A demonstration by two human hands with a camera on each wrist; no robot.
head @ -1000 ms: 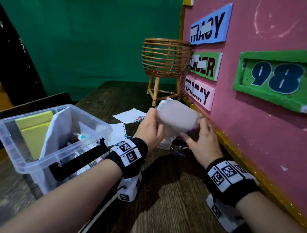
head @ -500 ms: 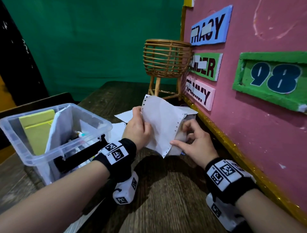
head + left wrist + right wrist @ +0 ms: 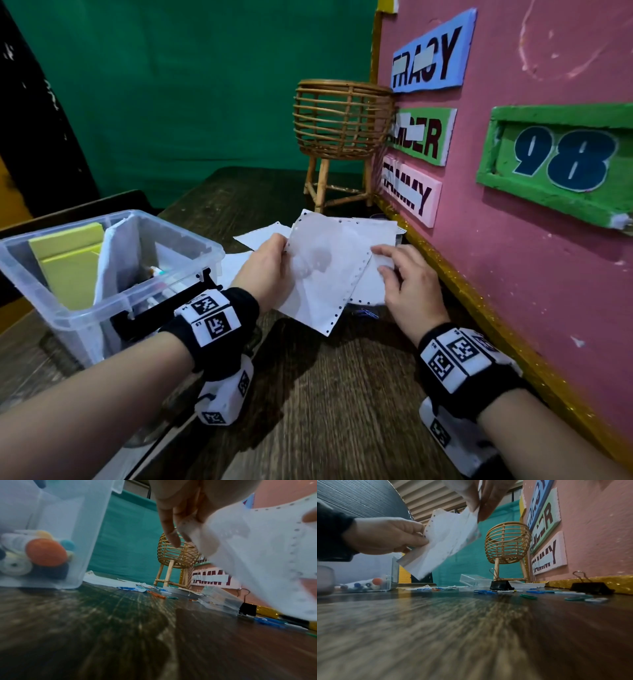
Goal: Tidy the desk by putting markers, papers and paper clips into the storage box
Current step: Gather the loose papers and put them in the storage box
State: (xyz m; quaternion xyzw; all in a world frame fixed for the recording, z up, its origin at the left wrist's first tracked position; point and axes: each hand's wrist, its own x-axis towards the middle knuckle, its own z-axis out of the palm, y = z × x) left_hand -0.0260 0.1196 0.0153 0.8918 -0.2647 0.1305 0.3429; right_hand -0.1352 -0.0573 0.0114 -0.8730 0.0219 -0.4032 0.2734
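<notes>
Both hands hold white perforated papers (image 3: 322,267) above the desk, just right of the clear storage box (image 3: 191,250). My left hand (image 3: 265,269) pinches the sheets' left edge; in the right wrist view the left hand (image 3: 388,536) grips the papers (image 3: 447,539). My right hand (image 3: 407,277) pinches the right edge of a second sheet. The box holds markers (image 3: 46,553), yellow pads and a white sheet. Coloured paper clips (image 3: 529,596) and more papers (image 3: 260,234) lie on the desk beneath and beyond the hands.
A wicker basket on legs (image 3: 342,126) stands at the back by the pink board (image 3: 548,240) along the right. Two black binder clips (image 3: 500,584) and a small clear plastic case (image 3: 475,580) lie near the board. The wooden desk (image 3: 325,411) stretches towards me.
The crumpled bundle has been spread into flat sheets. Both hands have come lower and slightly left, towards the box, with the papers still held between them.
</notes>
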